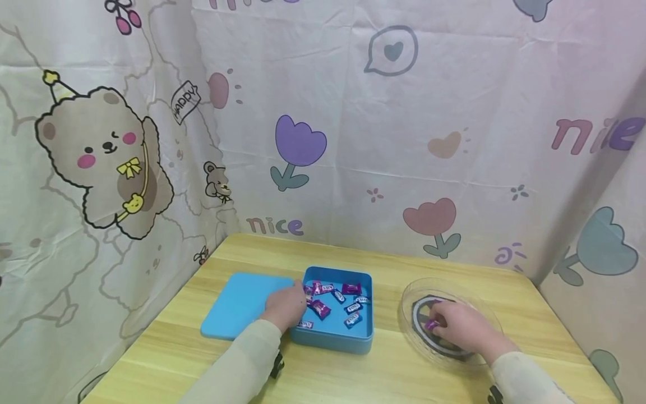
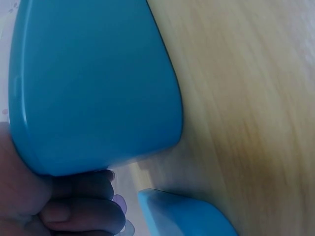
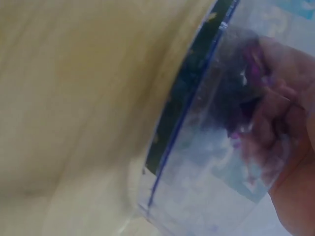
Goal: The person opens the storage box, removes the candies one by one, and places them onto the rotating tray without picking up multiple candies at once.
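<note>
A blue box point(image 1: 330, 340) stands at the middle of the table, with several wrapped candies point(image 1: 320, 308) in purple and blue-white on its floor. At its left side my left hand point(image 1: 285, 306) grips the box wall; in the left wrist view its curled fingers point(image 2: 83, 211) lie against the box. To the right is a clear round dish point(image 1: 405, 314) with a dark ring-shaped pattern at its base. My right hand point(image 1: 464, 326) reaches down into this dish and pinches a purple wrapped candy point(image 1: 430, 325). Through the dish's clear wall, the right wrist view shows the fingers blurred.
A flat blue lid point(image 1: 237, 308) lies left of the box, partly behind the left hand. The wooden table point(image 1: 353, 376) has a patterned cloth point(image 1: 353, 140) hanging behind it and at both sides.
</note>
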`<state>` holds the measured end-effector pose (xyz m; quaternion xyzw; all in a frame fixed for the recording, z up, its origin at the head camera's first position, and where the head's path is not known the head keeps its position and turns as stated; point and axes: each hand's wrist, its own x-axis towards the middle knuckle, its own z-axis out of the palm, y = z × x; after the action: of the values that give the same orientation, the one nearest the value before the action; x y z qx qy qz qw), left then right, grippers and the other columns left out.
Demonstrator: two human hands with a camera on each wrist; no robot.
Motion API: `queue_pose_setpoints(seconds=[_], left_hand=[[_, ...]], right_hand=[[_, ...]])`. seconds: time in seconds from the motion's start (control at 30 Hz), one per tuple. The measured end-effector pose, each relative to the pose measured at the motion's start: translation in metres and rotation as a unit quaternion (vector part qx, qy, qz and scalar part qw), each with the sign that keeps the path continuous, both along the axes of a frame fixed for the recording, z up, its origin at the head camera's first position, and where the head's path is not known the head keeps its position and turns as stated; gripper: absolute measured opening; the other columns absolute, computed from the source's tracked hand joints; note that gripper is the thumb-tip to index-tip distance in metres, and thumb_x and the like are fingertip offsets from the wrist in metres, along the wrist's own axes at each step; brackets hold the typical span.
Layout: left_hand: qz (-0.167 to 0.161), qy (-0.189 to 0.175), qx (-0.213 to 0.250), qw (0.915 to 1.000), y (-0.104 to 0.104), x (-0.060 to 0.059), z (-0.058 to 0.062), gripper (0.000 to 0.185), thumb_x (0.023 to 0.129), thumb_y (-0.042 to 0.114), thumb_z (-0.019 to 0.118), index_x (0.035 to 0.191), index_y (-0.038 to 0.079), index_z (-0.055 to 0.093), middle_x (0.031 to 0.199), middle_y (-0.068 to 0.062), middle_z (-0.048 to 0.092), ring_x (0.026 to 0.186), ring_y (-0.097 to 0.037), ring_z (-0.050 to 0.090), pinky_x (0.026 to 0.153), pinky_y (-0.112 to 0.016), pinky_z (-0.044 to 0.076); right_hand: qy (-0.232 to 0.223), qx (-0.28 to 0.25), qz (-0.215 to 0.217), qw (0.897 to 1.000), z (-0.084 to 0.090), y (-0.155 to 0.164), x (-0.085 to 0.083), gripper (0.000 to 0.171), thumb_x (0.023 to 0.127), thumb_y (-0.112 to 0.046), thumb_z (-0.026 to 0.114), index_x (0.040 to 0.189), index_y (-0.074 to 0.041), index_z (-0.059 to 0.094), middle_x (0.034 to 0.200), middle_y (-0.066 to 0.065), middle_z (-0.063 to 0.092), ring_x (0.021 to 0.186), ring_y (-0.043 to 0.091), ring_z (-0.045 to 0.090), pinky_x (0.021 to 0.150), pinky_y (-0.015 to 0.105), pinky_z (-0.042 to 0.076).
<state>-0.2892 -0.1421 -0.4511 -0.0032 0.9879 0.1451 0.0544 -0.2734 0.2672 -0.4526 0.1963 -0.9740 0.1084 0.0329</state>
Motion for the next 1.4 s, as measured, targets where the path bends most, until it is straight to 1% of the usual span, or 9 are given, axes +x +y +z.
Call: queue_pose_setpoints(seconds=[0.2,0.33,0.6,0.7,0.87,0.93,1.07,1.3,1.4], left_hand=[[-0.005,0.001,-0.007,1.0000,0.000,-0.001,0.001,0.053,0.105,0.019,0.051,0.151,-0.004,0.038,0.137,-0.023,0.059,0.101,-0.030,0.061,0.092,-0.057,0.052],[-0.003,0.001,-0.007,1.0000,0.000,-0.001,0.001,0.053,0.105,0.019,0.052,0.151,-0.004,0.039,0.136,-0.023,0.059,0.103,-0.030,0.061,0.093,-0.057,0.051],[-0.007,0.006,-0.017,0.9998,0.001,-0.001,-0.003,0.054,0.104,0.020,0.054,0.150,-0.004,0.041,0.133,-0.022,0.061,0.100,-0.029,0.062,0.090,-0.056,0.053],[-0.003,0.006,-0.010,0.9999,0.000,-0.002,-0.002,0.053,0.105,0.020,0.053,0.150,-0.004,0.040,0.135,-0.022,0.060,0.104,-0.030,0.062,0.093,-0.057,0.052],[0.004,0.004,0.002,1.0000,0.000,-0.001,-0.001,0.054,0.105,0.019,0.053,0.151,-0.004,0.040,0.138,-0.023,0.058,0.108,-0.032,0.061,0.094,-0.058,0.050],[0.005,0.001,0.002,1.0000,0.000,0.000,-0.001,0.054,0.105,0.020,0.053,0.151,-0.004,0.039,0.137,-0.023,0.058,0.106,-0.032,0.061,0.094,-0.058,0.051],[0.001,0.001,-0.006,1.0000,0.000,-0.002,-0.001,0.054,0.104,0.019,0.053,0.151,-0.005,0.039,0.135,-0.023,0.059,0.100,-0.031,0.061,0.092,-0.058,0.052],[-0.004,0.003,-0.017,0.9998,0.000,-0.003,-0.003,0.054,0.104,0.019,0.055,0.150,-0.005,0.041,0.134,-0.022,0.061,0.097,-0.030,0.061,0.090,-0.056,0.053],[-0.005,0.004,-0.018,0.9998,0.000,-0.003,-0.003,0.054,0.104,0.020,0.056,0.150,-0.004,0.041,0.132,-0.022,0.061,0.096,-0.030,0.061,0.089,-0.056,0.054]], right_hand=[[-0.018,-0.007,-0.014,1.000,0.000,-0.001,0.001,0.020,0.079,-0.021,0.085,0.090,-0.026,0.069,0.076,-0.019,0.055,0.072,0.004,0.053,0.071,0.034,0.051],[-0.018,-0.013,-0.001,1.000,-0.001,-0.001,0.001,0.020,0.079,-0.018,0.085,0.091,-0.024,0.070,0.080,-0.018,0.060,0.076,0.005,0.056,0.075,0.038,0.053],[-0.015,-0.008,0.007,1.000,0.002,-0.002,0.003,0.020,0.078,-0.020,0.085,0.092,-0.023,0.072,0.076,-0.017,0.055,0.071,0.003,0.051,0.068,0.033,0.050],[-0.018,-0.020,0.007,1.000,0.006,-0.003,0.002,0.018,0.079,-0.020,0.084,0.090,-0.024,0.070,0.075,-0.016,0.054,0.071,0.006,0.051,0.068,0.034,0.048],[-0.001,-0.023,0.012,1.000,0.012,-0.007,-0.001,0.014,0.083,-0.021,0.082,0.091,-0.023,0.071,0.078,-0.017,0.056,0.076,0.007,0.054,0.075,0.040,0.051],[0.006,-0.022,0.014,1.000,0.015,-0.010,-0.001,0.016,0.083,-0.024,0.082,0.096,-0.021,0.073,0.081,-0.017,0.059,0.079,0.006,0.056,0.079,0.041,0.052],[0.011,-0.017,0.017,1.000,0.021,-0.021,0.001,0.018,0.084,-0.026,0.081,0.100,-0.021,0.074,0.083,-0.018,0.060,0.079,0.005,0.057,0.079,0.040,0.053],[0.043,-0.018,0.068,0.997,0.030,-0.044,0.003,0.014,0.087,-0.016,0.076,0.101,-0.020,0.073,0.090,-0.014,0.064,0.084,0.005,0.058,0.081,0.038,0.054],[0.040,-0.026,0.071,0.996,0.032,-0.056,0.003,0.014,0.088,-0.016,0.074,0.101,-0.019,0.073,0.092,-0.013,0.064,0.086,0.006,0.058,0.082,0.038,0.054]])
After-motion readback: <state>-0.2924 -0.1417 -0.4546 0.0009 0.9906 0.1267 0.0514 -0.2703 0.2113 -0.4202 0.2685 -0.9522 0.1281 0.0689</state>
